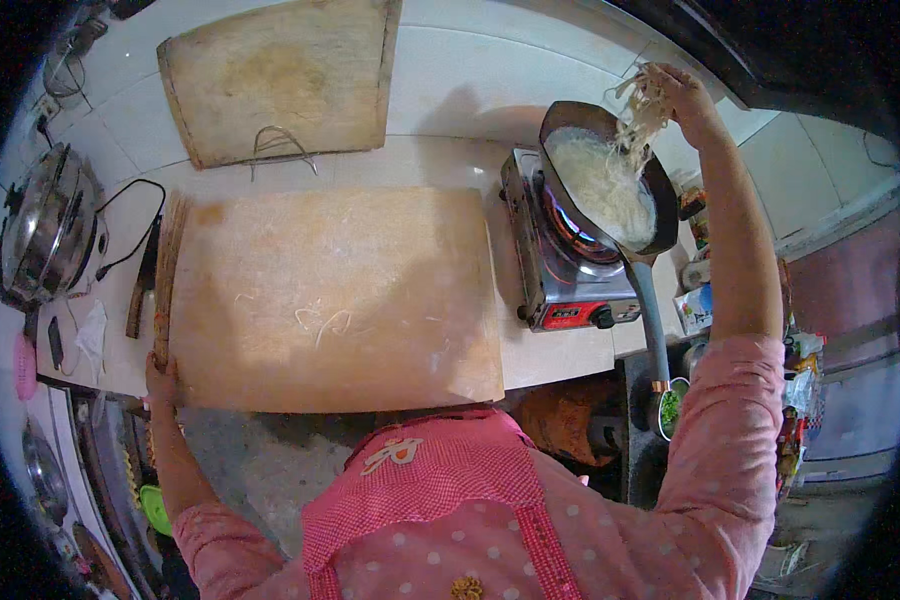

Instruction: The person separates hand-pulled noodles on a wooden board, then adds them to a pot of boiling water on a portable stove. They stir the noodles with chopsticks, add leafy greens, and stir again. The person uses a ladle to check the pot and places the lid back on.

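Note:
My right hand (679, 97) is raised over the far right side of the pan, gripping a bunch of noodles (641, 124). Strands hang from it into the frothy pale liquid (596, 172). The dark, angular pan (664, 214) has a long grey handle (649, 322) that points towards me. It sits on a single gas burner (555, 292) with a blue flame lit. At the near left corner of the wooden board (330, 247), my left hand (163, 381) is closed around the lower end of a straw whisk broom (169, 285). A few noodle scraps (322, 322) lie on the board.
A knife (144, 277) lies left of the whisk broom, near an electric pan with a glass lid (49, 225) and its cord. Another board (277, 82) leans on the wall behind a wire rack (281, 142). A bowl of chopped greens (671, 409) stands below the pan handle.

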Tool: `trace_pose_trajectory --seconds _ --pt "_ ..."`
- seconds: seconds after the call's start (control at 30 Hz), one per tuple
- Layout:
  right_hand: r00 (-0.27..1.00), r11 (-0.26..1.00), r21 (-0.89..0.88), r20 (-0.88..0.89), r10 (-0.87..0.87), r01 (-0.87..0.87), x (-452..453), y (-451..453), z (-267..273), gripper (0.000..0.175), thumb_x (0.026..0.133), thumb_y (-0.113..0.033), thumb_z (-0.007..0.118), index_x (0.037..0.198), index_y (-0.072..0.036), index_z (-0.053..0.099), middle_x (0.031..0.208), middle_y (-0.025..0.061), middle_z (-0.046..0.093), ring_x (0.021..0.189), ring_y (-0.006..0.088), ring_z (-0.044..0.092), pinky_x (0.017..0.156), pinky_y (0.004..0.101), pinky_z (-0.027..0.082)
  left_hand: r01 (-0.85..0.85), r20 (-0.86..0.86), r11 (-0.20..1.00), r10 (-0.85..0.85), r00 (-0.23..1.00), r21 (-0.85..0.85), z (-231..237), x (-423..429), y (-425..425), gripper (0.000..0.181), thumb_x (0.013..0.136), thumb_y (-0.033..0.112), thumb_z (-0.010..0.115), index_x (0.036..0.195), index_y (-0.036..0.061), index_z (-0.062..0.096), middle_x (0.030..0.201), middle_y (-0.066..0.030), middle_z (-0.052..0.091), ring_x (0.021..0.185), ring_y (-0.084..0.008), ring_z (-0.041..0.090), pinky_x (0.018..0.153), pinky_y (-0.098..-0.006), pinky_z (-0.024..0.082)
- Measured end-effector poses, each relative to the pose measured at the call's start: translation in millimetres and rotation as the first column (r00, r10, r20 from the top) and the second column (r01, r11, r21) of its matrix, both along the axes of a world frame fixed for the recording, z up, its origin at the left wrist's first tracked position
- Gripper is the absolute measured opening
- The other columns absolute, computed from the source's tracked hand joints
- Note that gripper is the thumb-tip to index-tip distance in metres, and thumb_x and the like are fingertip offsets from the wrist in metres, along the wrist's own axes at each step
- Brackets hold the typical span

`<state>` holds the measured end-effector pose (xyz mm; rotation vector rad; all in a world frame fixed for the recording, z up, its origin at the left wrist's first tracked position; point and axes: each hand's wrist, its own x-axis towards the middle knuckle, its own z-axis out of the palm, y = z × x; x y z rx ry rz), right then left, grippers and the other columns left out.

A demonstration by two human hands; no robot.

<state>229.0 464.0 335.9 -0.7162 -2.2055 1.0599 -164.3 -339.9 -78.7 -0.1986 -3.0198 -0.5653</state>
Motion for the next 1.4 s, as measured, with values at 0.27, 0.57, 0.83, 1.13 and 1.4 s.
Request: trace_pose_trajectory --seconds 0.27,0.57,0.83,1.13,1.4 --pt "0.984 0.995 0.004 -0.150 -0.096 0.097 -2 82 -58 0.024 0.080 -0.009 0.061 0.102 0.000 0.064 0.085 0.0053 0.063 0.071 0.0143 0.056 0.062 0.0274 0.044 -0.150 0.288 0.946 0.234 0.929 -0.286 57 12 43 0.057 0.081 0.048 0.060 0.114 0.0028 0.055 0.109 -0.0186 0.060 0.101 -0.0412 0.056 0.084 -0.0458 0.046" --pt "0.996 0.996 -0.038 -0.034 -0.088 0.086 -13 64 -97 0.031 0.077 0.002 0.057 0.107 -0.001 0.062 0.093 0.0055 0.063 0.078 0.0150 0.059 0.070 0.0277 0.047 0.052 0.008 0.969 -0.055 0.998 0.241 52 3 -13 0.048 0.083 0.042 0.062 0.085 -0.0049 0.052 0.079 -0.0187 0.056 0.070 -0.0273 0.052 0.065 -0.0401 0.043" --pt "0.884 0.664 0.743 0.254 -0.393 0.083 -44 -20 -95 0.024 0.078 -0.022 0.061 0.096 -0.008 0.066 0.089 0.0162 0.066 0.084 0.0341 0.064 0.076 0.0390 0.050 -0.033 0.213 0.789 -0.125 0.969 0.614 127 85 54 0.044 0.089 0.031 0.056 0.118 -0.0003 0.049 0.099 -0.0053 0.054 0.088 -0.0154 0.050 0.078 -0.0282 0.042" --pt "0.764 0.759 -0.186 0.060 0.643 -0.624 -94 -367 -192 0.064 0.091 -0.034 0.054 0.139 -0.002 0.025 0.136 0.0151 0.038 0.121 0.0237 0.042 0.102 0.0335 0.034 -0.110 0.199 0.206 -0.485 0.851 0.972 150 230 258 0.030 0.092 0.023 0.053 0.116 0.0066 0.049 0.099 -0.0042 0.055 0.085 -0.0114 0.052 0.075 -0.0282 0.046" --pt "0.922 0.898 -0.333 0.161 0.353 -0.287 29 -383 -244 0.075 0.083 -0.012 0.056 0.144 -0.008 0.012 0.113 0.0190 0.053 0.096 0.0277 0.056 0.082 0.0337 0.046 0.306 0.179 0.391 -0.821 0.542 0.868 123 305 240 0.041 0.088 0.020 0.060 0.122 -0.0010 0.049 0.122 -0.0125 0.051 0.108 -0.0190 0.052 0.090 -0.0317 0.042"
